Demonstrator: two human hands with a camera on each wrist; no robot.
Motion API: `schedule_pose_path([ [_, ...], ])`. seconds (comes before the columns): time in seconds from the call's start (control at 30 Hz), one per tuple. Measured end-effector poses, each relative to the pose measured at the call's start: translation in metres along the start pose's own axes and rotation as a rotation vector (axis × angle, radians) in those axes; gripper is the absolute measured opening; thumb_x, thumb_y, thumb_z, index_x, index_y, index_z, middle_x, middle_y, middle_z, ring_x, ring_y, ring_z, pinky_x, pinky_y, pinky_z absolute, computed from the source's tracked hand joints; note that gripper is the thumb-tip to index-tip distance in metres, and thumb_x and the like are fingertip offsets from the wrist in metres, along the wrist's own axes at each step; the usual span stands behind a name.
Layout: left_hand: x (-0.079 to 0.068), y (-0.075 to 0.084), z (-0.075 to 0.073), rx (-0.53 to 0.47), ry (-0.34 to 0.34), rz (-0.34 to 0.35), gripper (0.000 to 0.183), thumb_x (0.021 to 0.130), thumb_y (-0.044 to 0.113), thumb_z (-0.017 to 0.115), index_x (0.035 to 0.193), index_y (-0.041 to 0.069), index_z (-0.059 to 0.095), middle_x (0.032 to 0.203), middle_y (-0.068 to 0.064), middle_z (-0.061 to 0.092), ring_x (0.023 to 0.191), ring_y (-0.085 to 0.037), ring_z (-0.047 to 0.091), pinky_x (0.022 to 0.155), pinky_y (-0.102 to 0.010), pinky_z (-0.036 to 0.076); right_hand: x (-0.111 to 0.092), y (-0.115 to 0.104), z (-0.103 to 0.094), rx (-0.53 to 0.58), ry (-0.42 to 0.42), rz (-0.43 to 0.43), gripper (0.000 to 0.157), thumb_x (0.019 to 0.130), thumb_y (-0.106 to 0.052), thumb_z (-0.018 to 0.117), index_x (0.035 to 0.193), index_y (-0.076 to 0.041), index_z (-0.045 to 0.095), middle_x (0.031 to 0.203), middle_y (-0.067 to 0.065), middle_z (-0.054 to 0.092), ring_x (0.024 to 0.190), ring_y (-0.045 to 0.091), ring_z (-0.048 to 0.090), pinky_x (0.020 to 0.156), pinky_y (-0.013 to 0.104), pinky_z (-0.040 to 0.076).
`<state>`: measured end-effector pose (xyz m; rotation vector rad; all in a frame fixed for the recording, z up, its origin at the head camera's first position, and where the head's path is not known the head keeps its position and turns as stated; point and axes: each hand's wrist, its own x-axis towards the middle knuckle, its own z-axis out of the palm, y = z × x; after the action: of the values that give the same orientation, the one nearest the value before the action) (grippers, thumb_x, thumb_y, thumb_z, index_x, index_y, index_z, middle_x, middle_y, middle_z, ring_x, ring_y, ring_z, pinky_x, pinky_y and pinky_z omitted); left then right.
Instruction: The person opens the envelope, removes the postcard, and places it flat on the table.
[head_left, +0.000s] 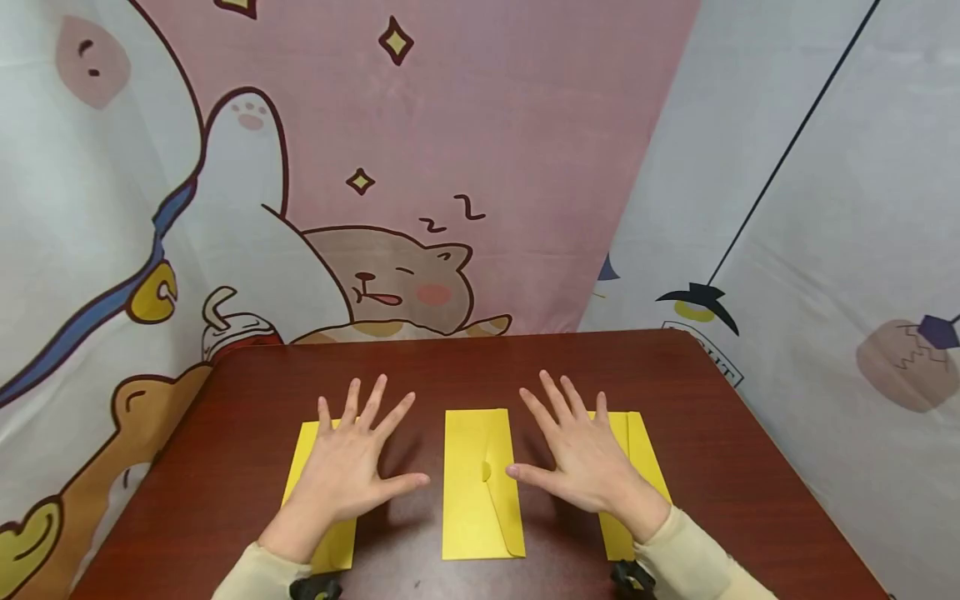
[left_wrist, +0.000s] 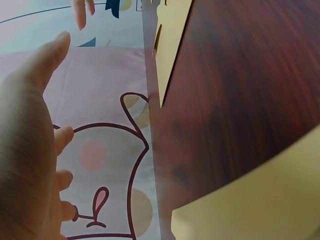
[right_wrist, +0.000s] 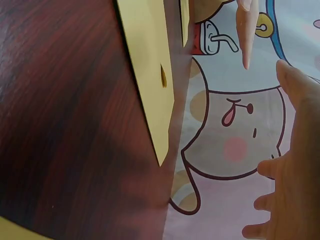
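Three yellow envelopes lie apart in a row on a dark red-brown table. The middle envelope shows its flap and a small round tab. Over the left envelope my left hand is held with fingers spread and nothing in it, partly covering the envelope. My right hand hovers the same way over the right envelope, its thumb tip near the middle envelope's edge in the head view. Both wrist views show the hands raised off the table, with the middle envelope lying beyond.
The wooden table has rounded far corners. Behind it and at both sides hangs cloth printed with cartoon animals. Dark wrist straps sit at the sleeve cuffs.
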<state>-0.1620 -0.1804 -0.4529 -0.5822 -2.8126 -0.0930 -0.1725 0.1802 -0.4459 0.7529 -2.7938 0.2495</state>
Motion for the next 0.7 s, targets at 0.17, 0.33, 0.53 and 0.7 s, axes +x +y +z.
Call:
schedule_pose_path([
  [0.17,-0.004,-0.006,-0.002,0.014,0.000,0.007,0.110,0.079,0.099,0.043,0.169,0.038,0.024,0.176,-0.013,0.013,0.157,-0.051,0.012,0.111,-0.084,0.013,0.003,-0.006,0.000,0.021,-0.013,-0.004,0.104,0.090,-0.085,0.052,0.169,-0.023,0.029,0.177,0.009,0.007,0.157,0.044,0.021,0.107,0.086,0.018],
  [0.33,-0.008,-0.013,-0.004,0.005,-0.009,0.011,0.110,0.080,0.098,0.046,0.169,0.038,0.024,0.176,-0.014,0.013,0.157,-0.051,0.011,0.111,-0.084,0.013,0.006,-0.013,0.002,0.029,-0.014,-0.010,0.104,0.089,-0.086,0.052,0.170,-0.024,0.027,0.177,0.007,0.005,0.158,0.043,0.019,0.108,0.086,0.017],
  [0.53,-0.013,-0.024,-0.011,-0.012,-0.022,0.017,0.109,0.080,0.094,0.054,0.169,0.038,0.024,0.177,-0.011,0.009,0.159,-0.048,0.008,0.112,-0.084,0.010,0.007,-0.021,0.003,0.026,-0.010,-0.035,0.107,0.089,-0.089,0.048,0.170,-0.024,0.025,0.177,0.008,0.006,0.158,0.042,0.019,0.109,0.085,0.017],
  [0.7,-0.020,-0.035,-0.015,-0.013,-0.032,0.015,0.109,0.080,0.090,0.060,0.169,0.037,0.024,0.177,-0.010,0.009,0.158,-0.049,0.008,0.111,-0.084,0.010,0.008,-0.029,0.004,0.043,-0.002,-0.058,0.104,0.090,-0.088,0.046,0.170,-0.024,0.025,0.177,0.009,0.009,0.158,0.042,0.021,0.108,0.085,0.018],
])
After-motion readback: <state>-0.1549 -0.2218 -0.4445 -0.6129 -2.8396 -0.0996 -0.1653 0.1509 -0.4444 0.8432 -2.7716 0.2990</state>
